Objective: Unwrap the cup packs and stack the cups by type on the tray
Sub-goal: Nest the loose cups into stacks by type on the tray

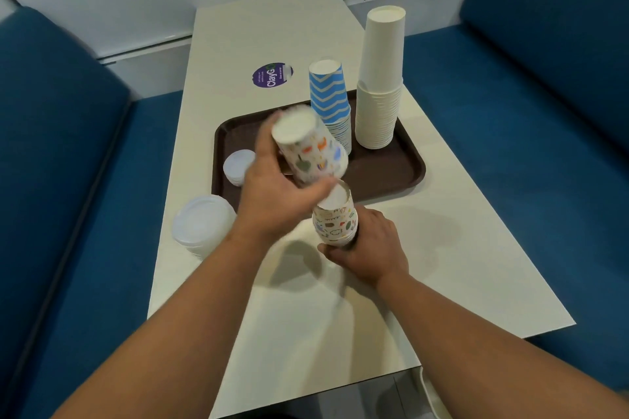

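two hands busy: i'm seeing the left hand (272, 194) gripping a tilted, blurred stack of doodle-printed paper cups (311, 150) over the brown plastic tray (405, 177), the right hand (369, 248) clamping another printed stack (335, 221) on the pale table (442, 265). light, crushable, so i'm judging a sidewall grip safest.

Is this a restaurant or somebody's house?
Probably a restaurant or cafe booth: blue padded bench seats on both sides of a narrow table, a brown serving tray, and tall stacks of paper cups.
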Available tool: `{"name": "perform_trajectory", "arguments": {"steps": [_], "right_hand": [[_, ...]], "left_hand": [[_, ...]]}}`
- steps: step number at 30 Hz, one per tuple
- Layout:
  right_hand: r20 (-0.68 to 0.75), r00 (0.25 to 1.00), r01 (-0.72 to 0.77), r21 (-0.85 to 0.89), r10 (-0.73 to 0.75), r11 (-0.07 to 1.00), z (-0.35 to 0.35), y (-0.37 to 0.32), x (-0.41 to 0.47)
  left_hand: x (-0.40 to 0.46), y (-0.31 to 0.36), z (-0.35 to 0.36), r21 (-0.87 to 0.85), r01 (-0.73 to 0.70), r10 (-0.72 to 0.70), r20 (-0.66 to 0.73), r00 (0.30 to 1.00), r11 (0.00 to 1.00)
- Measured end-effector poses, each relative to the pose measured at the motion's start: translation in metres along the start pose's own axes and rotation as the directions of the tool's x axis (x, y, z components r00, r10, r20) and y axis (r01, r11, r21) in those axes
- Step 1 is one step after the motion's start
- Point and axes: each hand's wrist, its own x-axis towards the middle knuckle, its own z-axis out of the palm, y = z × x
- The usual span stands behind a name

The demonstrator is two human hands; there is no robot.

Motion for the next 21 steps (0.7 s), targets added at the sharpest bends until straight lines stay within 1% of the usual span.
{"name": "perform_trajectory", "arguments": {"steps": [3, 4, 6, 8, 12, 14, 17, 19, 21], "right_hand": [[-0.012, 1.0, -0.01, -0.02, 0.01, 1.0, -0.001, -0.002, 0.0], [-0.024, 1.0, -0.012, -0.011, 0.012, 1.0, -0.001, -0.003, -0.001], [-0.034, 0.999, -0.014, 0.013, 0.015, 1.0, -0.002, -0.003, -0.002], [-0.021, 1.0, -0.018, 0.011, 0.018, 1.0, -0.002, -0.002, -0.002], [-0.005, 1.0, -0.027, 0.008, 0.027, 1.0, 0.0, 0.0, 0.001], [0.002, 1.0, -0.026, 0.006, 0.026, 1.0, 0.0, 0.0, 0.0], [-0.015, 1.0, -0.025, 0.007, 0.025, 1.0, 0.0, 0.0, -0.001], [-0.026, 0.999, -0.021, 0.015, 0.021, 1.0, 0.0, 0.0, -0.002], [-0.029, 0.999, -0.015, 0.021, 0.015, 1.0, 0.002, 0.002, -0.002]], "left_hand": [[0.043, 0.013, -0.013, 0.07, 0.039, -0.021, -0.248, 0.969, 0.997], [0.058, 0.013, -0.015, 0.09, 0.078, -0.047, -0.306, 0.951, 0.993], [0.087, 0.007, -0.014, 0.093, 0.164, -0.121, -0.356, 0.926, 0.982], [0.107, -0.004, -0.009, 0.102, 0.244, -0.193, -0.362, 0.912, 0.964], [0.123, -0.034, 0.008, 0.119, 0.345, -0.288, -0.341, 0.895, 0.931], [0.121, -0.049, 0.015, 0.133, 0.401, -0.345, -0.315, 0.884, 0.906], [0.113, -0.061, 0.021, 0.2, 0.491, -0.442, -0.245, 0.863, 0.848], [0.104, -0.062, 0.021, 0.194, 0.531, -0.486, -0.235, 0.842, 0.825], [0.093, -0.054, 0.021, 0.138, 0.517, -0.474, -0.256, 0.843, 0.845]]}}
